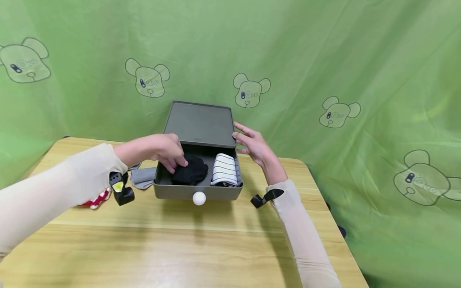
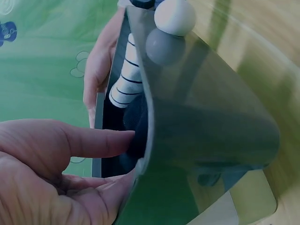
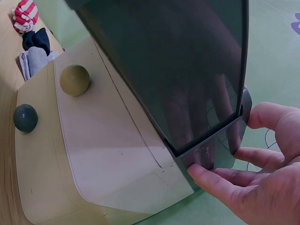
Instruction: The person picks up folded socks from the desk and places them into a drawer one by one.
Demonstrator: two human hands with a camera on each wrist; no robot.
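Observation:
A grey box stands on the table with its drawer pulled out; a round white knob is on the drawer front. My left hand reaches into the drawer's left side and pinches a black cloth bundle. In the left wrist view the thumb lies on the dark cloth, and the other fingertips are partly hidden by the drawer wall. A white rolled cloth with dark stripes lies at the drawer's right. My right hand rests its fairly straight fingers and thumb against the box's right side.
Left of the drawer lie a grey folded cloth and a red-and-white bundle, partly covered by the left sleeve. A dark bundle sits between them. Behind the wooden table hangs a green curtain.

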